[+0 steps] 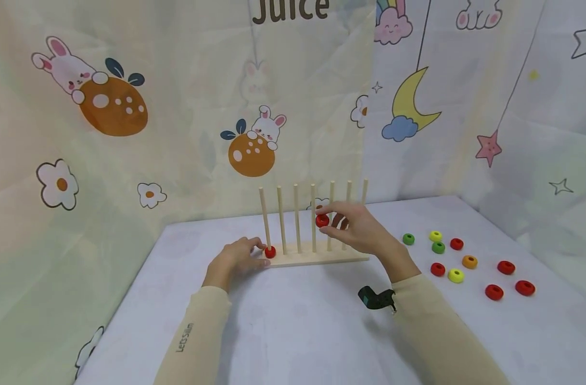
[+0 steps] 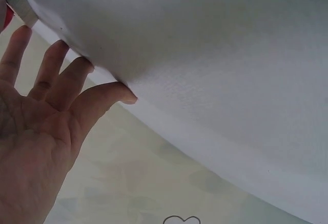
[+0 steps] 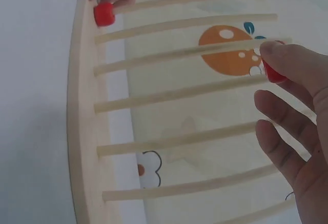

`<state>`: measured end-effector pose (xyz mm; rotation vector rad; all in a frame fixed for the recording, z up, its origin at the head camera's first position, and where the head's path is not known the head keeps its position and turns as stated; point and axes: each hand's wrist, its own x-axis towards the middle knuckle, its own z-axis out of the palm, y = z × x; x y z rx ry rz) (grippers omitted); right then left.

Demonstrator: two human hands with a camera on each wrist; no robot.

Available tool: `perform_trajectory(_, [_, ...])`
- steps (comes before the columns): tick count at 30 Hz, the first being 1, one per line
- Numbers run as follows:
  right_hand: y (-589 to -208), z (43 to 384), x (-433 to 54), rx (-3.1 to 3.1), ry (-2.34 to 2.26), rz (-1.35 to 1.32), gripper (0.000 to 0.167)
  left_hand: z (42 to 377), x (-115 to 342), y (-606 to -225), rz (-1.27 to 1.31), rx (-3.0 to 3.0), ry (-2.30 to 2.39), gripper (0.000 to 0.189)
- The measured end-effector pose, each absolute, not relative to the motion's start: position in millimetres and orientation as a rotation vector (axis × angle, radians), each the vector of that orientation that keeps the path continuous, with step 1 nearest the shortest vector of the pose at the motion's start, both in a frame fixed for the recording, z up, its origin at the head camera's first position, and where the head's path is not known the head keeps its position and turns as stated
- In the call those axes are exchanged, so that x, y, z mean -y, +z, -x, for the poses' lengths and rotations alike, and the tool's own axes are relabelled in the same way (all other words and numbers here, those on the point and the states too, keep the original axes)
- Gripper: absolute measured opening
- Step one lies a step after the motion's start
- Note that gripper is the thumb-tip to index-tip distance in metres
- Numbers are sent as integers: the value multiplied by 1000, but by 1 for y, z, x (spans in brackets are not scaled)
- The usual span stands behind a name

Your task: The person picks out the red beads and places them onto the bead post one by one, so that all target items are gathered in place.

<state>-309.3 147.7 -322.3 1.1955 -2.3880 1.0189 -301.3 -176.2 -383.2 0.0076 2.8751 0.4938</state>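
A pale wooden rack with several upright rods stands on the table, its long base (image 1: 317, 258) facing me. At its left end my left hand (image 1: 235, 259) grips the base, thumb at the front edge and fingers round the end. A red bead (image 1: 270, 252) sits at the foot of the leftmost rod (image 1: 265, 219), right beside those fingers. My right hand (image 1: 357, 227) pinches another red bead (image 1: 322, 221) between thumb and index finger, raised close to the middle rod (image 1: 314, 214). Its other fingers are spread loosely in the right wrist view, and the thumb (image 3: 289, 60) partly covers the bead.
On the right of the table lie several loose beads: green (image 1: 408, 239), yellow (image 1: 456, 275), orange (image 1: 469, 261) and red (image 1: 494, 292). Printed cloth (image 1: 201, 149) hangs behind the table. A small black device (image 1: 376, 298) is at my right wrist.
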Motion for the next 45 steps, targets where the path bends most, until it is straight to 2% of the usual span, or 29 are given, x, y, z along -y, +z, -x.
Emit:
perform_trajectory(9, [-327,315,-125,2237,1037,-1280,34,303,178,-390,-50,-2887,504,52])
perform_trajectory(15, [-325,316,-109,2185,1045,-1262,32,302,178,-388,-50,-2890,502,52])
perform_trajectory(25, [-313,313,-89,2188,1074,-1221,40,302,176,-383,-57,-2887,478,50])
perform_trajectory(45, [-294,316,-34,2031,1188,-1116,34,296,177,-382,-21,-2908,461,50])
